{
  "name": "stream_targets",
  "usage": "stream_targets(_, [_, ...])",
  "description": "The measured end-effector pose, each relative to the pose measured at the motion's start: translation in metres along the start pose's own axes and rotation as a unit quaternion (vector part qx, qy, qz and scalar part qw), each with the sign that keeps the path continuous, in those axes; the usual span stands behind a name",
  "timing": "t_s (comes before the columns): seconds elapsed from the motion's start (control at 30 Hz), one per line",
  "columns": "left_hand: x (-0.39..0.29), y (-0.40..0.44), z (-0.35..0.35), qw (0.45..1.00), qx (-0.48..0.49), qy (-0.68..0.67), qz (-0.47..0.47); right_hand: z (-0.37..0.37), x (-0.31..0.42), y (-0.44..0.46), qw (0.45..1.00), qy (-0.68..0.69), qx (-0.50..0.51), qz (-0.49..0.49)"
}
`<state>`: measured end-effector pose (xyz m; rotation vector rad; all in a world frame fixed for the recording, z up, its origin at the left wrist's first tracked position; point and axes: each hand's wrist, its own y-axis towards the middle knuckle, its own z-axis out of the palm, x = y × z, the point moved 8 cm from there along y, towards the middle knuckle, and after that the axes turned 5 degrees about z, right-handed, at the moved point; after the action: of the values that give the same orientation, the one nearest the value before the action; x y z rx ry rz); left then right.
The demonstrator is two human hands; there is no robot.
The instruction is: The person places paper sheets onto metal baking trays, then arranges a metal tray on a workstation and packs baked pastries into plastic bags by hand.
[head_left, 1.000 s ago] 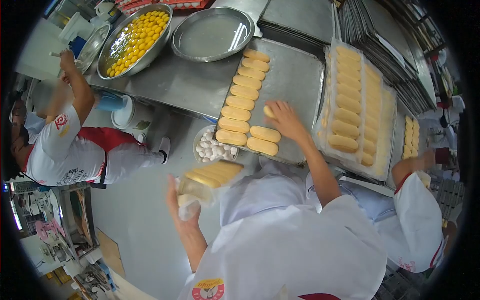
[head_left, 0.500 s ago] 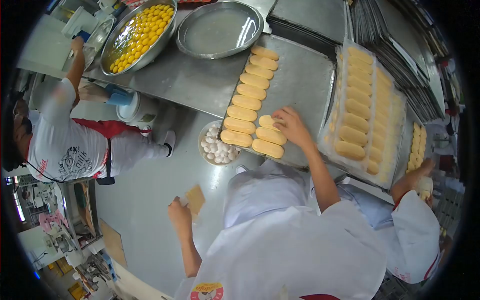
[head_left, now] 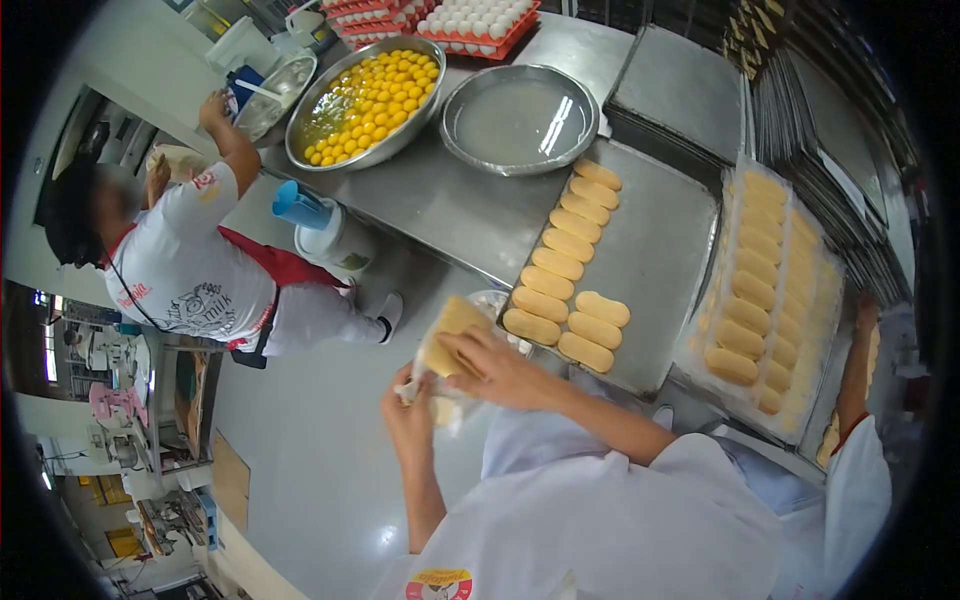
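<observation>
My left hand (head_left: 408,405) pinches a translucent, whitish sheet (head_left: 420,372), perhaps plastic or paper, in front of my body. My right hand (head_left: 490,368) reaches across to it, its fingers closed on a yellow sponge cake (head_left: 462,318) that lies against the sheet. More yellow shows beneath, blurred. To the right, oval sponge cakes (head_left: 557,262) stand in a long row along the left side of a metal tray (head_left: 655,235). A short second row (head_left: 595,332) of 3 sits beside them at the near end.
Sponge cakes under clear plastic (head_left: 740,310) lie right of the tray. Stacked metal trays (head_left: 680,90) are behind. A basin of yolks (head_left: 370,110), a basin of cloudy liquid (head_left: 520,120) and egg cartons (head_left: 480,25) stand on the steel table. Co-workers are on both sides.
My right hand has left the cakes on the tray and come over to my left hand. Its fingers now hold a sponge cake there. The left hand has risen, and the view has shifted.
</observation>
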<state>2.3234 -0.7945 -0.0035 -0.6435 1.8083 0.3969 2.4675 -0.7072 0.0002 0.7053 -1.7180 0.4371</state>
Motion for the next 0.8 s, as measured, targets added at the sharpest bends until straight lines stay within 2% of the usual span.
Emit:
stream_targets(0.07, [-0.007, 0.0, 0.01, 1.0, 0.007, -0.029, -0.007, 0.013, 0.009, 0.01, 0.999, -0.008, 0.015, 0.03])
stream_targets(0.1, [-0.009, -0.001, 0.015, 0.998, 0.015, -0.06, -0.022, 0.013, 0.003, 0.013, 0.999, 0.013, -0.033, -0.006])
stream_targets(0.13, [-0.014, -0.001, 0.018, 0.998, 0.01, -0.064, -0.019, 0.012, 0.002, 0.016, 0.999, 0.009, -0.03, -0.011])
stream_targets(0.2, [-0.011, -0.003, 0.024, 0.992, 0.009, -0.095, -0.078, 0.009, -0.014, 0.017, 0.992, 0.106, -0.014, 0.064])
stream_targets(0.23, [-0.007, -0.005, 0.027, 0.992, 0.006, -0.099, -0.079, 0.004, -0.013, 0.017, 0.993, 0.098, -0.035, 0.06])
stream_targets(0.27, [0.004, -0.006, 0.034, 0.982, 0.008, -0.158, -0.105, 0.003, -0.014, 0.016, 0.993, 0.094, -0.031, 0.059])
stream_targets(0.3, [0.011, -0.008, 0.041, 0.968, 0.012, -0.215, -0.131, 0.001, -0.023, 0.015, 0.991, 0.086, -0.035, 0.093])
stream_targets(0.33, [0.007, -0.01, 0.045, 0.967, 0.012, -0.217, -0.131, 0.0, -0.033, 0.013, 0.988, 0.078, -0.04, 0.127])
stream_targets(0.37, [0.004, -0.014, 0.049, 0.952, -0.004, -0.265, -0.152, -0.001, -0.042, 0.015, 0.988, 0.078, -0.042, 0.127])
stream_targets(0.43, [0.005, -0.019, 0.057, 0.936, -0.01, -0.305, -0.178, -0.017, -0.066, 0.012, 0.965, 0.109, -0.147, 0.189])
stream_targets(0.47, [0.008, -0.02, 0.06, 0.927, -0.023, -0.337, -0.162, -0.024, -0.067, 0.01, 0.962, 0.112, -0.155, 0.194])
stream_targets(0.5, [0.011, -0.022, 0.061, 0.917, -0.034, -0.368, -0.148, -0.032, -0.081, 0.005, 0.916, 0.256, -0.178, 0.254])
stream_targets(0.53, [0.018, -0.024, 0.064, 0.918, -0.024, -0.363, -0.158, -0.038, -0.092, -0.002, 0.843, 0.394, -0.198, 0.307])
stream_targets(0.6, [0.016, -0.021, 0.063, 0.905, -0.018, -0.418, -0.079, -0.078, -0.143, -0.005, 0.871, 0.303, -0.301, 0.243])
stream_targets(0.63, [0.02, -0.025, 0.062, 0.905, -0.006, -0.416, -0.094, -0.111, -0.146, -0.013, 0.892, 0.181, -0.358, 0.206])
stream_targets(0.7, [0.019, -0.023, 0.052, 0.916, -0.002, -0.394, -0.071, -0.169, -0.126, -0.029, 0.891, -0.065, -0.429, 0.131])
stream_targets(0.73, [0.02, -0.022, 0.051, 0.915, 0.004, -0.396, -0.082, -0.186, -0.108, -0.038, 0.873, -0.179, -0.444, 0.095])
stream_targets(0.77, [0.026, -0.021, 0.047, 0.895, -0.032, -0.431, -0.111, -0.2, -0.118, -0.045, 0.871, -0.186, -0.444, 0.101])
stream_targets(0.8, [0.03, -0.021, 0.043, 0.872, -0.071, -0.464, -0.137, -0.203, -0.129, -0.043, 0.859, -0.32, -0.382, 0.117])
